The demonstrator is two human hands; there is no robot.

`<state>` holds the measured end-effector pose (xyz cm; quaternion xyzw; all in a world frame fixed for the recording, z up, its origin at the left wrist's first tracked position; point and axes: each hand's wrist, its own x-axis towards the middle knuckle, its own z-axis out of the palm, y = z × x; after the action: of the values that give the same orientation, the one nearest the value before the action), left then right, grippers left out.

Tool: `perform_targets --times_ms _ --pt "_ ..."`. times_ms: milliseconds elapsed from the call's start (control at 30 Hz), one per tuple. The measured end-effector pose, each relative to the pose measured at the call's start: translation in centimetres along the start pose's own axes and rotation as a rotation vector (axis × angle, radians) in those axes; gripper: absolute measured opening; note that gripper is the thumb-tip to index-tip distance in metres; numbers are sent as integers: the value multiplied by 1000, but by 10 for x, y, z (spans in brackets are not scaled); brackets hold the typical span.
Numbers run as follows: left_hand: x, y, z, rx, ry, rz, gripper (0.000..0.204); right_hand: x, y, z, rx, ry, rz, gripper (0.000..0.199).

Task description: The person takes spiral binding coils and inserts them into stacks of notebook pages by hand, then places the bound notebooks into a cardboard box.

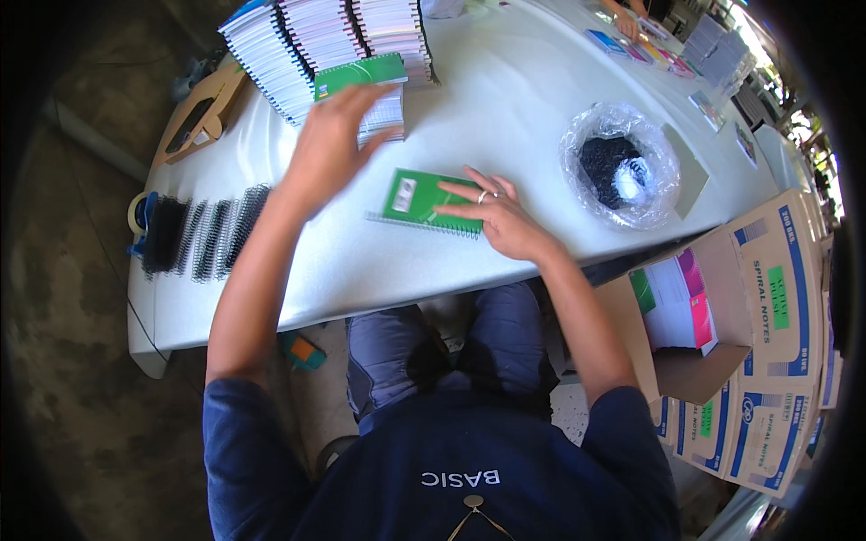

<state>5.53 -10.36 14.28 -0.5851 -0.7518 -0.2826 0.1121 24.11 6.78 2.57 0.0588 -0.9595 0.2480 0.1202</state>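
A small green spiral notebook [417,200] lies flat on the white table [505,99] in front of me. My right hand [494,216] rests on its right part, fingers spread, a ring on one finger. My left hand [329,144] is raised and open, fingers reaching to a short stack of notebooks with a green cover [365,77] on top. It holds nothing that I can see.
Rows of stacked spiral notebooks [307,41] stand at the table's far left. Black spiral coils [203,236] lie at the left edge. A clear bag of black coils [621,167] sits right. Open cardboard boxes [749,298] stand right. Another person's hand [627,22] works far off.
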Motion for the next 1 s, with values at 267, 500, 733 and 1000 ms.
perform_targets --times_ms 267,500,733,1000 --pt "-9 -33 41 401 229 -7 21 -19 -6 -12 1639 390 378 46" --pt "-104 35 21 222 120 78 32 -10 -44 4 1540 239 412 41" --pt "-177 -112 -20 672 127 -897 33 2 -57 41 973 125 67 25" --pt "-173 -110 -20 547 -3 -983 37 4 -54 46 966 85 83 29"
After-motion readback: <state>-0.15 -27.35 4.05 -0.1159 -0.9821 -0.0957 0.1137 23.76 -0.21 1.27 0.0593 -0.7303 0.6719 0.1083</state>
